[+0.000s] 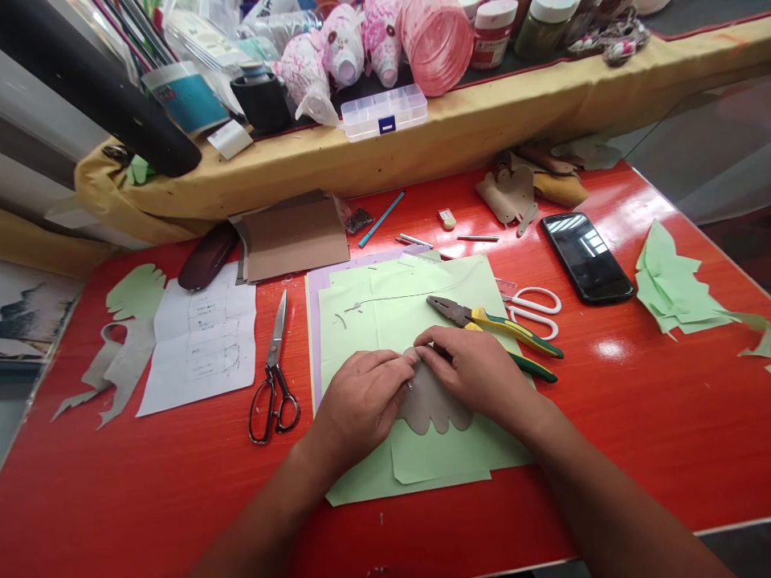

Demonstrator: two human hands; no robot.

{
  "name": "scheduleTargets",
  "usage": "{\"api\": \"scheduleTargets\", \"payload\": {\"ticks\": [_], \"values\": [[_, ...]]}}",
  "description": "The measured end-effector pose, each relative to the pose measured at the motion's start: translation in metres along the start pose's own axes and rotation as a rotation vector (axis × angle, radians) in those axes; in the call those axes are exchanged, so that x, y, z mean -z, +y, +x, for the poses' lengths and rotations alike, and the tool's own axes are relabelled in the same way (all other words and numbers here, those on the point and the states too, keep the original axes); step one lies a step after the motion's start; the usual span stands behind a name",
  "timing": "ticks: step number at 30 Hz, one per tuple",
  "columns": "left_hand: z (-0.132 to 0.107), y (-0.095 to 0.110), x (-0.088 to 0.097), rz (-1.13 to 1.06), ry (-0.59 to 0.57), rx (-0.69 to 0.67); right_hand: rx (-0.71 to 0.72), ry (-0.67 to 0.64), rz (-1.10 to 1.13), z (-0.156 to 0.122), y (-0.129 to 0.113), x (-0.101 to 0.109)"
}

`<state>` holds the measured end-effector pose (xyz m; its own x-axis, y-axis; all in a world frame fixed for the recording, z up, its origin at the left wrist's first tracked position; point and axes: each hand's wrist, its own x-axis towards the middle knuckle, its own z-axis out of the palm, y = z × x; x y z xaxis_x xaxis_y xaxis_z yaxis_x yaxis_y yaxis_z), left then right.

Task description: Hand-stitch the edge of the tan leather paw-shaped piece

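A grey scalloped cutout (pixel 434 401), its exact material unclear, is between my two hands over pale green paper sheets (pixel 361 337). My left hand (pixel 369 393) pinches its upper left edge, and a small pale bit shows by the fingertips. Closed on its top edge is my right hand (pixel 467 365), thumb and fingers pressed together. Pliers (pixel 494 321) with green and yellow handles lie just beyond my right hand, partly covered by it. A thin dark wire (pixel 409 297) rests on the green paper above the hands.
Black-handled scissors (pixel 275 369) and a sketched paper (pixel 205 345) lie left. White-handled scissors (pixel 536 309), a phone (pixel 587 257) and crumpled green paper (pixel 678 281) lie right. Brown sheets (pixel 295 241) are farther back, below a cloth-covered ledge (pixel 482 104) with jars.
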<state>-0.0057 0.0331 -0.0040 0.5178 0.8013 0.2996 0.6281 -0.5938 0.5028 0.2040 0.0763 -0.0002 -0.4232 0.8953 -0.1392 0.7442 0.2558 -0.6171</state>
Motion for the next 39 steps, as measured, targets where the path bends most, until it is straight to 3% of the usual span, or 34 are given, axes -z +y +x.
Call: {"api": "scheduleTargets", "payload": {"ticks": [11, 21, 25, 31, 39], "values": [[-0.0011, -0.0013, 0.0011, 0.025, 0.021, -0.003, -0.038, -0.019, -0.026, 0.0024, -0.0014, -0.0004], [0.0012, 0.0006, 0.0005, 0.113, -0.057, -0.132, -0.057, -0.029, -0.001, 0.0034, -0.0036, 0.001], [-0.0009, 0.0008, 0.0003, 0.076, -0.084, -0.129, -0.059, -0.024, -0.015, 0.0032, -0.0035, 0.0014], [-0.0026, -0.0016, 0.0034, 0.057, 0.013, -0.116, -0.052, -0.03, -0.019, 0.0024, -0.0033, 0.0012], [-0.0024, -0.0009, -0.0015, -0.012, -0.098, -0.036, -0.048, -0.025, -0.021, 0.0032, -0.0026, 0.0009]]}}
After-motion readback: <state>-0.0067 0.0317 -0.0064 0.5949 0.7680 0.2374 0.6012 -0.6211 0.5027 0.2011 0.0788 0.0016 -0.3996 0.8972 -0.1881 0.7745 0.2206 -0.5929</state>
